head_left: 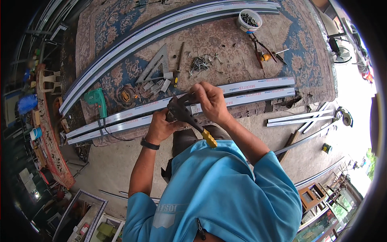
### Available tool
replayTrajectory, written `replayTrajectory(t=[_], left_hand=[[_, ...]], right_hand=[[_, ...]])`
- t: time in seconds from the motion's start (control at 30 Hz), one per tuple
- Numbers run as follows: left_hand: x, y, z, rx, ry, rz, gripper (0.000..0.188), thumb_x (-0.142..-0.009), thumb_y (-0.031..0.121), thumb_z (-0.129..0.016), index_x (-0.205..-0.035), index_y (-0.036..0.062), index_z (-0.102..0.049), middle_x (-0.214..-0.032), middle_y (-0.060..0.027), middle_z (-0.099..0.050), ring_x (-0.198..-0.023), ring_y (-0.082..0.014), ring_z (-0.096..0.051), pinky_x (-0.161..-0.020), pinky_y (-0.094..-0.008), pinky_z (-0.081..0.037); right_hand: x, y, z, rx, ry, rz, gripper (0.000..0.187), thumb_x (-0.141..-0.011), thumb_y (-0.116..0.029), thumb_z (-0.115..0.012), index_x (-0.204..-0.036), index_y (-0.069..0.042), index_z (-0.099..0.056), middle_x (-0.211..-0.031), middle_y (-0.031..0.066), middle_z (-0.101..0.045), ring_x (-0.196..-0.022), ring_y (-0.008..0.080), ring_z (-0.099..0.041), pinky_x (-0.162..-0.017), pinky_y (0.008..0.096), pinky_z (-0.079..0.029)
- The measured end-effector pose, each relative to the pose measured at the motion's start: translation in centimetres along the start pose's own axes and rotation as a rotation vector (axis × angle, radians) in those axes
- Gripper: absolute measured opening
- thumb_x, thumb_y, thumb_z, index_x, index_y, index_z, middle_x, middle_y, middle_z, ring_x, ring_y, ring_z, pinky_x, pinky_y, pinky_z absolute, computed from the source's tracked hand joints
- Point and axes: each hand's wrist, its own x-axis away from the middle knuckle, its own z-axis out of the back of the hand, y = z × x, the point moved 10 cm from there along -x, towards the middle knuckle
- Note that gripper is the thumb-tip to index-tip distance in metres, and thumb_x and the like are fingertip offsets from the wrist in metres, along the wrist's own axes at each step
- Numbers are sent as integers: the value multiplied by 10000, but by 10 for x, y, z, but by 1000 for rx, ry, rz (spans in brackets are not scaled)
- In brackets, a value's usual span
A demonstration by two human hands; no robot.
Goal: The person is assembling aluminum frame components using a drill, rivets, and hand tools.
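My left hand [159,128] is wrapped around a black hand riveter [182,113] with a yellow grip [209,138], which points down toward my body. My right hand [211,103] is closed in a pinch at the riveter's upper end; whatever sits between those fingertips is too small or hidden. Beneath both hands, two long aluminium profiles [258,85] with white printed film lie across the carpet. A small silver metal piece [194,109] shows beside the riveter, between my hands. Beyond them is a loose pile of rivets [200,63].
A green power drill [96,101] lies at left, its cord crossing the profiles. Near the middle are a triangular square [155,66], cut metal pieces [159,86] and a screwdriver [177,76]. Pliers [258,46] lie below a white bucket of fasteners [248,22]. More profiles [161,30] curve behind.
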Motion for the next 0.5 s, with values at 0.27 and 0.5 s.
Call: replayTrajectory(t=[0.27, 0.5], left_hand=[[-3, -19, 0, 95, 142, 144, 534, -973, 369, -729, -1290, -2, -512, -962, -156, -737, -819, -289, -742, -720, -406, -580], [13, -48, -35, -625, -123, 222, 549, -990, 337, -645, -1325, -29, -409, -876, -333, -687, -842, -543, -665, -693, -615, -533]], right_hand=[[9, 69, 1, 349, -373, -196, 381, -1039, -359, -603, -970, 15, -616, -859, 173, -640, -822, 338, -619, -774, 427, -488], [49, 98, 9, 955, -416, 215, 746, -717, -276, -873, -1370, -94, -560, -1236, 153, -572, -1174, 360, -529, -1007, 472, -443]])
